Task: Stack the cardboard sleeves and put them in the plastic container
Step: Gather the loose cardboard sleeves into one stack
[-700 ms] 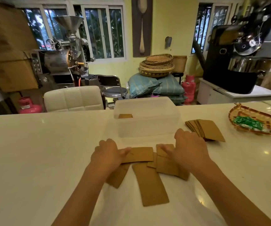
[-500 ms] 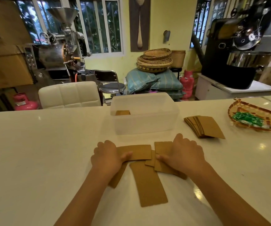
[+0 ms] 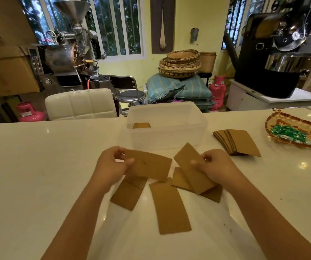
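Cardboard sleeves (image 3: 148,165), plain and unprinted, pinched in both hands.

Yellow wall (image 3: 203,19) (barred windows (image 3: 117,25)), white chair (image 3: 79,104).

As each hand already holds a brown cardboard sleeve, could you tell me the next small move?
Probably bring the right hand's brown cardboard sleeve over onto the left hand's sleeve and square them: both are lifted, apart, unstacked.

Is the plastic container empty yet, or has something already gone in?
Not empty. The plastic container has no lid, and a few sleeves already lie inside at its left end. The rest looks bare through the cloudy wall.
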